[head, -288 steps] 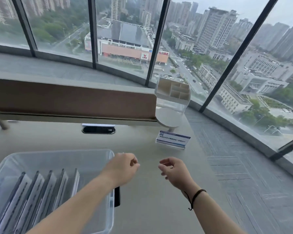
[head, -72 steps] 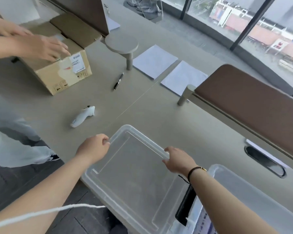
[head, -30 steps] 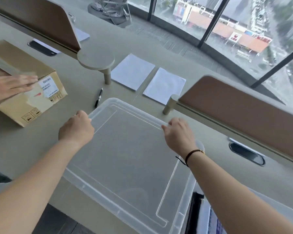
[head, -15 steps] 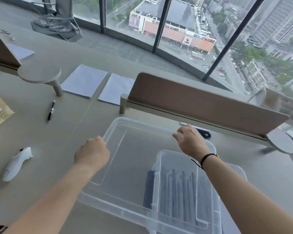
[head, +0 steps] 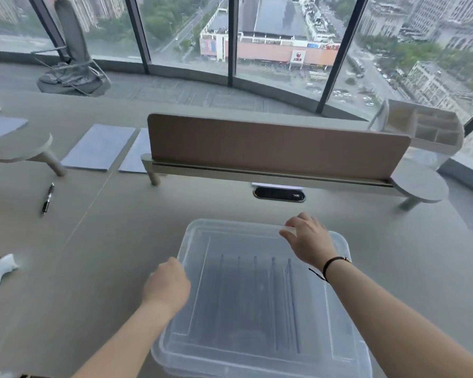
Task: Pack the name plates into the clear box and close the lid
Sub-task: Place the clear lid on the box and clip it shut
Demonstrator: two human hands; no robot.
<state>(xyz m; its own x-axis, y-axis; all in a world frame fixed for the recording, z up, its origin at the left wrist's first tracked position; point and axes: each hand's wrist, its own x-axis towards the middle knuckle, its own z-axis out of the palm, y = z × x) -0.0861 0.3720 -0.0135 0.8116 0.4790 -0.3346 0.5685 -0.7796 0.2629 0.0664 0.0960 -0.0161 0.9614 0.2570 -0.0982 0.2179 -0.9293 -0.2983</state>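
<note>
Head view: half a second ago the lid [head: 260, 296] hung off to the left of the clear box [head: 363, 358]; it now lies squarely over it, near the desk's [head: 107, 255] front edge. The name plates [head: 257, 301] stand in a row inside, dim through the plastic. The left hand [head: 167, 287] curls over the lid's left edge and the right hand [head: 309, 241] pinches its far rim. Packing looks finished; probably only pressing the lid down remains.

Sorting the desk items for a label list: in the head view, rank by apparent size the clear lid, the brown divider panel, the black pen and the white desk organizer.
Largest to smallest as seen:
1-2. clear lid and brown divider panel; similar, and the lid's nearness inflates it.
3. white desk organizer.
4. black pen.
</note>
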